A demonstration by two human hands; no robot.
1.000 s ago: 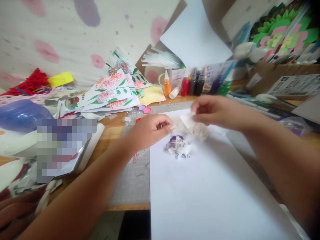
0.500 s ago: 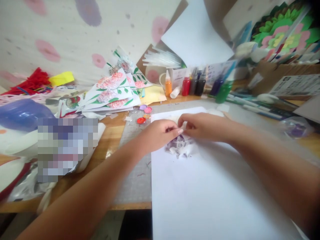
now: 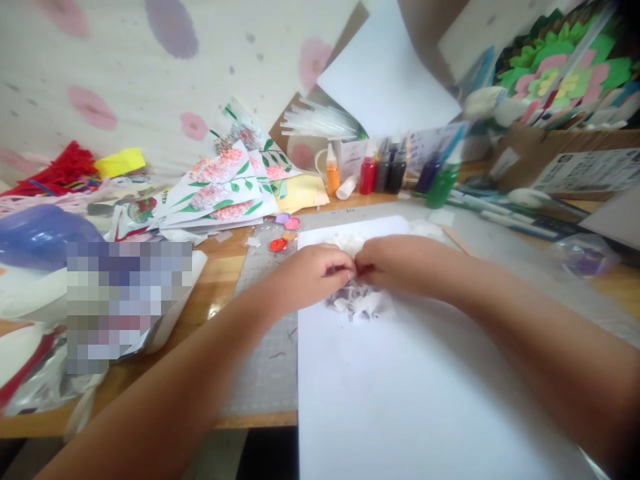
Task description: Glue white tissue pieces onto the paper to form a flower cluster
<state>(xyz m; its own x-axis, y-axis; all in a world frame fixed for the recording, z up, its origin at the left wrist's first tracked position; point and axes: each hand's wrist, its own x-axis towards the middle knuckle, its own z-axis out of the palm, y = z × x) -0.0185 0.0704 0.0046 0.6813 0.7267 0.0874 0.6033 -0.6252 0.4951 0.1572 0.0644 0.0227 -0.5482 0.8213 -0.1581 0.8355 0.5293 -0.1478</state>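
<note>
My left hand (image 3: 310,273) and my right hand (image 3: 400,263) meet fingertip to fingertip over the far end of a large white sheet (image 3: 400,387). Both are closed in a pinch; what they pinch is too small and blurred to name. Just below the fingertips lies a small heap of white and purple crumpled paper scraps (image 3: 357,303). A whitish fluffy clump (image 3: 350,241) lies just beyond the hands on the sheet.
A grey cutting mat (image 3: 270,347) lies under the sheet on a wooden table (image 3: 215,280). Paint bottles (image 3: 383,173) stand at the back. Flower paintings (image 3: 225,190) are stacked at the left. Small round paint lids (image 3: 283,233) lie nearby. Pens (image 3: 505,213) and boxes crowd the right.
My right hand has come down and left from above the sheet to meet my left hand. Both hands now pinch together over the scraps.
</note>
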